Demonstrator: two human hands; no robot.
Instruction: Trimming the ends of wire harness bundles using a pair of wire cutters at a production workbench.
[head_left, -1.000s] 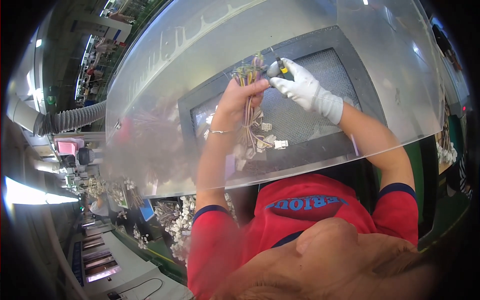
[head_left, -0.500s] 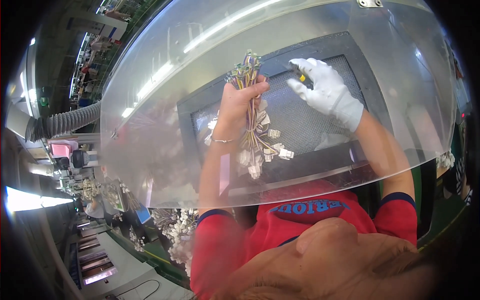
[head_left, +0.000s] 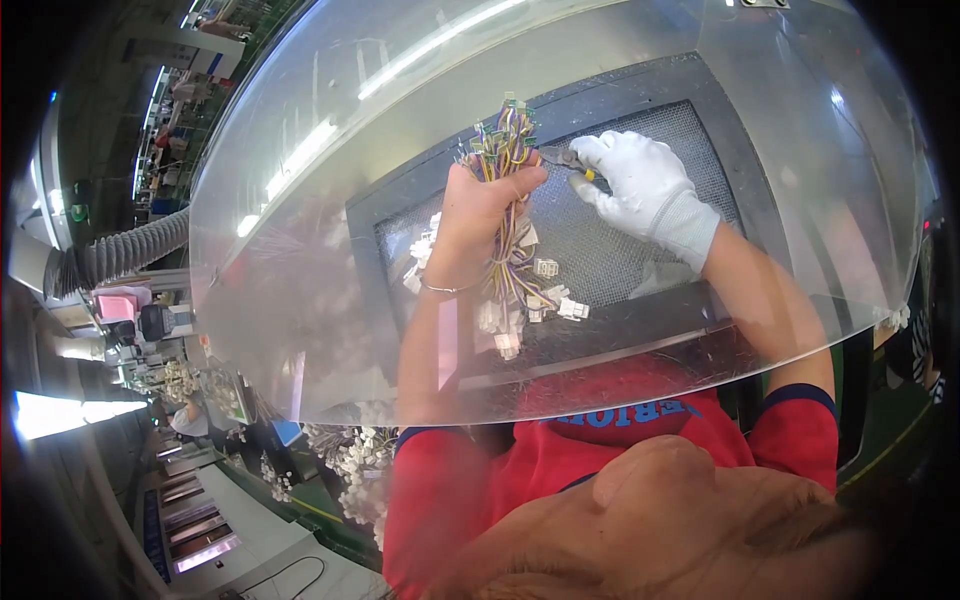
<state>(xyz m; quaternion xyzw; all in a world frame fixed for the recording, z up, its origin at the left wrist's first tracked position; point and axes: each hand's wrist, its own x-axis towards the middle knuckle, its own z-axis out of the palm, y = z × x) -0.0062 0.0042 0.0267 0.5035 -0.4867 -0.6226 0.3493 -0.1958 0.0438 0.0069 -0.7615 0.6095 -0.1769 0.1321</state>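
My bare left hand [head_left: 476, 215] is wrapped round a bundle of wires [head_left: 510, 262] in purple, yellow and white. Small green pieces [head_left: 508, 122] stick up at the bundle's top, above my thumb. Several white plastic connectors [head_left: 508, 345] hang from the lower ends. On my right hand [head_left: 640, 180] is a white glove, and it grips a small pair of cutting pliers [head_left: 590, 174] with a yellow patch on the handle. The dark jaws point left, close beside the bundle's top; whether they touch it I cannot tell.
Both hands work beneath a curved clear plastic shield [head_left: 300, 330]. Below them lies a dark frame [head_left: 600, 85] round a metal mesh [head_left: 600, 250]. Grey ducting [head_left: 140, 245] comes in at left. Piled white connectors [head_left: 365, 460] lie at lower left, beside my sleeve.
My right hand has moved the pliers left and down toward the bundle's top, its fingers closing further round the handles. My left hand still holds the bundle, almost in the same place.
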